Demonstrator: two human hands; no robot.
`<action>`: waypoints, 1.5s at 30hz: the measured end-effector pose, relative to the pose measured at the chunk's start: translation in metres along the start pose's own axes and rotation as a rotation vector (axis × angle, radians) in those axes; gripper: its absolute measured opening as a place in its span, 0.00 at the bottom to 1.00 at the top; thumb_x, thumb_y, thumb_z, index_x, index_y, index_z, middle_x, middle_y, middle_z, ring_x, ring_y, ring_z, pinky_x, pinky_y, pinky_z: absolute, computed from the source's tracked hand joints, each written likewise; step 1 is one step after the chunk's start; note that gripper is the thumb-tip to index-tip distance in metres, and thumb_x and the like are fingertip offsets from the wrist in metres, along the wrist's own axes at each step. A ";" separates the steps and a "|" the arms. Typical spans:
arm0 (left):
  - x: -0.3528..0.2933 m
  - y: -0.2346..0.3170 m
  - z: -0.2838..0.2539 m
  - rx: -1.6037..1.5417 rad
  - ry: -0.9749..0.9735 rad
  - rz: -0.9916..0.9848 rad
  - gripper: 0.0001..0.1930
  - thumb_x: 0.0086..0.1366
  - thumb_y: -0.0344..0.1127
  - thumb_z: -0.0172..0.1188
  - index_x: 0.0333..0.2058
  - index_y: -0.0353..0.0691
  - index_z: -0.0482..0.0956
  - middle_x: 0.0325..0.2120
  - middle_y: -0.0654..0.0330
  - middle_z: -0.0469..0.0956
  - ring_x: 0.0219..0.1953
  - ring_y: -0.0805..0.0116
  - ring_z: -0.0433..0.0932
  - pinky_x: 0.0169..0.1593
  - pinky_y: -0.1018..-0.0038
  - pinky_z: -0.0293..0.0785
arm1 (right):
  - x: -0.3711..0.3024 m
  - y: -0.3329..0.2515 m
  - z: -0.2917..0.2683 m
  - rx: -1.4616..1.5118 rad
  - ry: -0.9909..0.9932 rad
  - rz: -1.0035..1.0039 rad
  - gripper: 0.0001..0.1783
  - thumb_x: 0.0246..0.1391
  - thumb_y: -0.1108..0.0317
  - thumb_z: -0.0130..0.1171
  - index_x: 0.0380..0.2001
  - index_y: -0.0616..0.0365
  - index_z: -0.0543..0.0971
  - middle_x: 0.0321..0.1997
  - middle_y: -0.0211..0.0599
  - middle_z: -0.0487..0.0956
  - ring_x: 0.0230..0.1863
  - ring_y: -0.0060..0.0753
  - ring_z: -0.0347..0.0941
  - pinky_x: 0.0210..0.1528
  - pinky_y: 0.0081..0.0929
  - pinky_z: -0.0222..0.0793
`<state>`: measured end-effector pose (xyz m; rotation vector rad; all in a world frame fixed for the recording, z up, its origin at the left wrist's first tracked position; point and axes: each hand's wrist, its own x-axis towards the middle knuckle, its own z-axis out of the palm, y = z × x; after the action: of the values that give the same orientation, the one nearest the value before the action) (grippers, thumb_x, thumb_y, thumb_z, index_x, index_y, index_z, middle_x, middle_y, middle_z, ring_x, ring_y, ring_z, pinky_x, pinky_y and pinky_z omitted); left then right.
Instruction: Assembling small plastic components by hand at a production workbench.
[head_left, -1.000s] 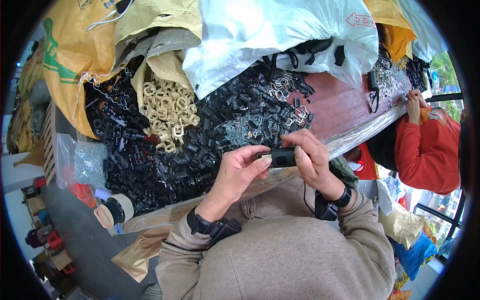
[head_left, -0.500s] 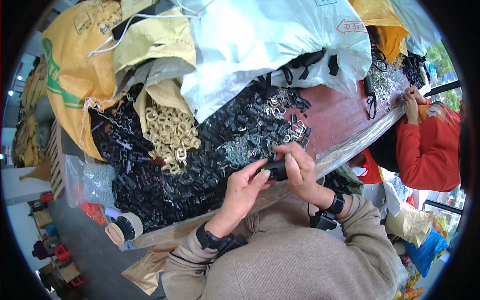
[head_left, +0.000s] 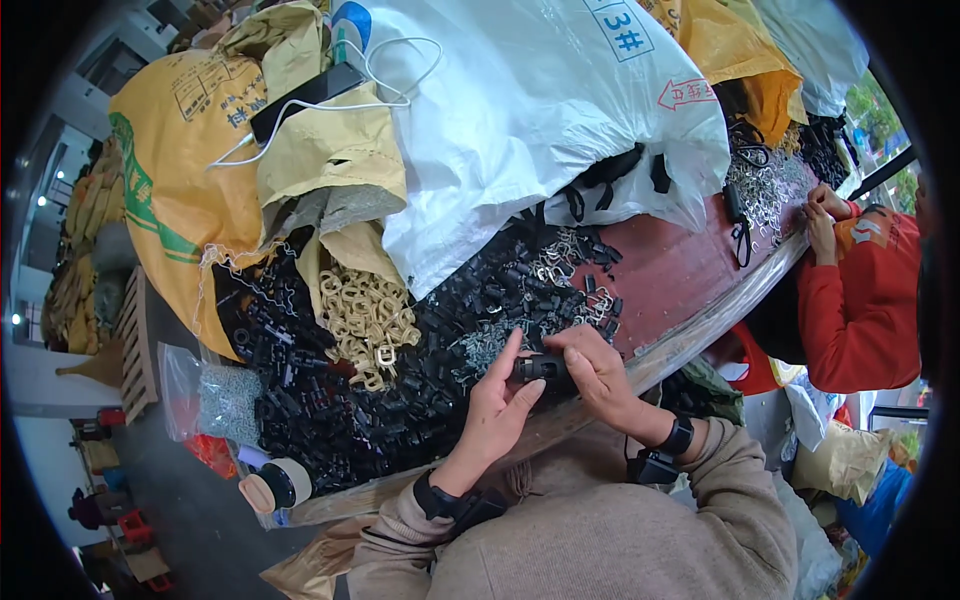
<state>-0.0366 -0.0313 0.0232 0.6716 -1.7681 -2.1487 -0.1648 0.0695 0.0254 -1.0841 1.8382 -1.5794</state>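
Note:
Between my two hands is a black cylindrical plastic part [head_left: 541, 369], with a slotted or clipped left end. My right hand [head_left: 602, 385] closes round its right end, thumb and fingers bent over it. At the other end, my left hand [head_left: 496, 405] has its thumb against the lower side and its index finger stretched up past the part; its other fingers are mostly hidden. Just beyond my hands lie a heap of small black plastic parts [head_left: 400, 405] and a pile of small grey metal pieces [head_left: 490, 343].
Tan oval rings [head_left: 365, 320] spill from a sack at the left. A large white sack [head_left: 520, 110] covers the far side, and a phone [head_left: 307, 100] with a white cable lies on a sack. A tape roll [head_left: 285, 484] sits at the left edge. Another person's hands [head_left: 825, 220] work at the right.
The view has shifted, so the scene sits lower. My left index finger has straightened upward and its thumb has moved to the part's lower side. The right hand keeps its hold.

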 end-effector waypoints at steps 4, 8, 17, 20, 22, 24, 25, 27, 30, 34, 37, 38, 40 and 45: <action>0.003 0.008 -0.004 -0.127 -0.040 -0.010 0.37 0.56 0.27 0.53 0.58 0.38 0.39 0.41 0.59 0.66 0.41 0.75 0.67 0.45 0.80 0.63 | 0.010 0.001 -0.017 -0.312 -0.145 -0.217 0.18 0.52 0.64 0.44 0.42 0.64 0.70 0.38 0.43 0.68 0.41 0.36 0.63 0.44 0.30 0.58; 0.007 0.012 -0.006 -0.231 -0.147 0.022 0.42 0.55 0.27 0.55 0.58 0.39 0.31 0.42 0.57 0.64 0.43 0.72 0.65 0.49 0.76 0.61 | 0.024 -0.007 -0.026 0.036 -0.321 -0.290 0.30 0.50 0.50 0.46 0.48 0.64 0.65 0.45 0.45 0.66 0.50 0.39 0.59 0.51 0.33 0.53; 0.011 0.010 -0.004 -0.305 -0.159 0.030 0.44 0.53 0.26 0.56 0.58 0.39 0.31 0.46 0.53 0.62 0.47 0.69 0.64 0.51 0.74 0.59 | 0.027 -0.009 -0.017 0.486 -0.626 -0.019 0.52 0.38 0.28 0.41 0.54 0.64 0.56 0.51 0.46 0.64 0.52 0.40 0.60 0.54 0.32 0.51; 0.011 0.007 -0.006 -0.330 -0.170 -0.018 0.44 0.53 0.25 0.56 0.58 0.39 0.31 0.48 0.52 0.61 0.48 0.68 0.64 0.51 0.74 0.59 | 0.027 -0.008 -0.017 0.488 -0.629 0.016 0.55 0.34 0.24 0.41 0.54 0.63 0.57 0.51 0.46 0.63 0.52 0.39 0.61 0.54 0.32 0.52; 0.012 0.004 -0.005 -0.365 -0.157 -0.039 0.43 0.53 0.25 0.56 0.58 0.39 0.32 0.48 0.52 0.61 0.47 0.68 0.64 0.50 0.74 0.60 | 0.029 -0.004 -0.016 0.479 -0.623 -0.047 0.52 0.38 0.28 0.40 0.54 0.64 0.56 0.50 0.46 0.65 0.51 0.39 0.61 0.53 0.32 0.53; 0.013 0.002 -0.004 -0.385 -0.150 -0.053 0.43 0.53 0.24 0.56 0.58 0.39 0.33 0.48 0.52 0.61 0.47 0.68 0.65 0.50 0.74 0.61 | 0.029 -0.001 -0.016 0.475 -0.618 -0.075 0.50 0.40 0.30 0.40 0.54 0.64 0.56 0.49 0.46 0.65 0.51 0.39 0.61 0.53 0.32 0.53; 0.014 0.001 -0.003 -0.415 -0.131 -0.072 0.43 0.53 0.24 0.56 0.58 0.38 0.33 0.47 0.52 0.61 0.47 0.68 0.65 0.50 0.74 0.62 | 0.030 0.001 -0.015 0.473 -0.599 -0.083 0.48 0.41 0.31 0.40 0.53 0.65 0.57 0.48 0.45 0.66 0.49 0.39 0.62 0.52 0.32 0.54; 0.014 -0.002 0.000 -0.482 -0.087 -0.115 0.42 0.52 0.24 0.56 0.58 0.38 0.34 0.47 0.52 0.62 0.46 0.69 0.66 0.49 0.74 0.64 | 0.028 0.004 -0.014 0.471 -0.564 -0.092 0.46 0.43 0.33 0.40 0.52 0.65 0.58 0.46 0.45 0.67 0.47 0.38 0.63 0.50 0.31 0.55; 0.015 -0.001 0.003 -0.558 -0.066 -0.187 0.42 0.52 0.23 0.56 0.58 0.38 0.35 0.47 0.52 0.62 0.45 0.69 0.67 0.48 0.73 0.65 | 0.030 0.009 -0.014 0.457 -0.521 -0.114 0.42 0.45 0.36 0.41 0.50 0.65 0.62 0.44 0.44 0.68 0.45 0.37 0.64 0.48 0.30 0.57; 0.015 -0.004 0.005 -0.536 -0.079 -0.231 0.42 0.51 0.24 0.58 0.58 0.39 0.39 0.48 0.52 0.61 0.46 0.66 0.67 0.47 0.71 0.68 | 0.025 0.007 -0.011 0.413 -0.417 -0.107 0.40 0.45 0.37 0.41 0.44 0.66 0.67 0.40 0.44 0.70 0.40 0.35 0.66 0.44 0.28 0.60; 0.014 -0.004 0.006 -0.541 -0.105 -0.245 0.41 0.50 0.25 0.57 0.58 0.40 0.41 0.48 0.52 0.61 0.47 0.65 0.66 0.48 0.69 0.68 | 0.021 0.010 -0.014 0.423 -0.355 -0.084 0.36 0.44 0.40 0.43 0.40 0.67 0.69 0.38 0.43 0.71 0.38 0.34 0.67 0.42 0.27 0.61; 0.014 -0.003 0.006 -0.574 -0.120 -0.255 0.40 0.50 0.24 0.56 0.58 0.39 0.41 0.48 0.53 0.62 0.48 0.65 0.66 0.48 0.69 0.67 | 0.020 0.012 -0.016 0.451 -0.332 -0.070 0.33 0.45 0.43 0.46 0.39 0.67 0.69 0.37 0.42 0.71 0.37 0.33 0.67 0.41 0.26 0.61; 0.014 -0.001 0.005 -0.610 -0.133 -0.263 0.39 0.51 0.23 0.55 0.58 0.39 0.41 0.48 0.53 0.62 0.48 0.65 0.66 0.49 0.68 0.67 | 0.019 0.011 -0.019 0.478 -0.314 -0.054 0.30 0.45 0.47 0.48 0.38 0.67 0.70 0.36 0.42 0.70 0.36 0.32 0.68 0.40 0.25 0.62; 0.010 0.001 0.004 -0.834 -0.095 -0.224 0.38 0.53 0.25 0.55 0.57 0.37 0.40 0.44 0.53 0.64 0.45 0.66 0.68 0.48 0.74 0.66 | 0.013 0.004 -0.022 0.452 -0.355 -0.133 0.27 0.42 0.50 0.51 0.35 0.66 0.70 0.33 0.40 0.70 0.34 0.31 0.68 0.39 0.23 0.62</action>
<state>-0.0468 -0.0329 0.0226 0.5479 -0.6919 -2.7822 -0.1901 0.0720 0.0285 -1.1907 1.1298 -1.6421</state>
